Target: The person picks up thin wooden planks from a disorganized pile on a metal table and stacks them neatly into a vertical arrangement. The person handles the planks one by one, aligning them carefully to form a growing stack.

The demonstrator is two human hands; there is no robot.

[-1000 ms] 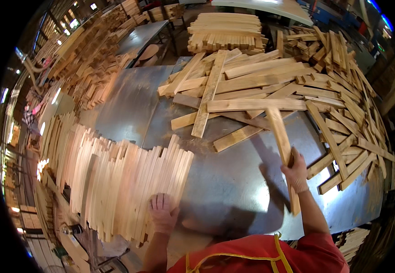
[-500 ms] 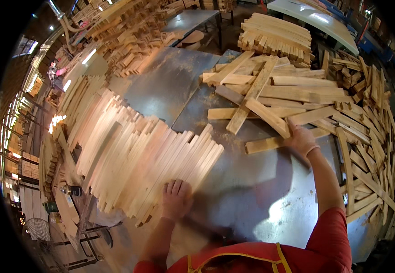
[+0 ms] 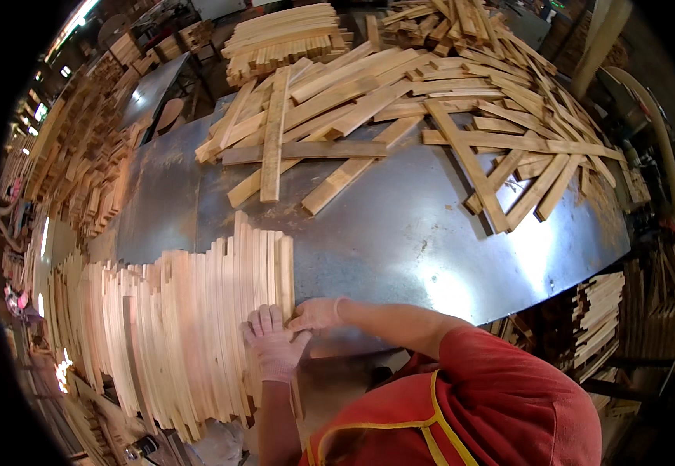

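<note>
A big shiny metal tabletop [image 3: 400, 233] fills the middle of the view. It is grey and bright where the light hits it.

On the far side of the tabletop lies a messy heap of wood slats [image 3: 431, 101]. They point every which way and lie across each other. One long slat [image 3: 274, 132] lies on top of the others and reaches toward the person.

On the near left side is a neat row of pale slats [image 3: 174, 326]. They lie side by side, touching each other, and all point the same way. Their far ends do not line up; some stick out more than others.

The last slat [image 3: 285, 268] sits at the right edge of that row, just beside bare metal.

The left hand [image 3: 271, 342] wears a light glove. It lies flat on the near end of the row, with the fingers spread out.

The right hand [image 3: 316, 313] has a glove too. It rests at the right edge of the row, touching the last slat, with its fingers close together. I cannot tell if it grips the slat or only pushes on it.
</note>
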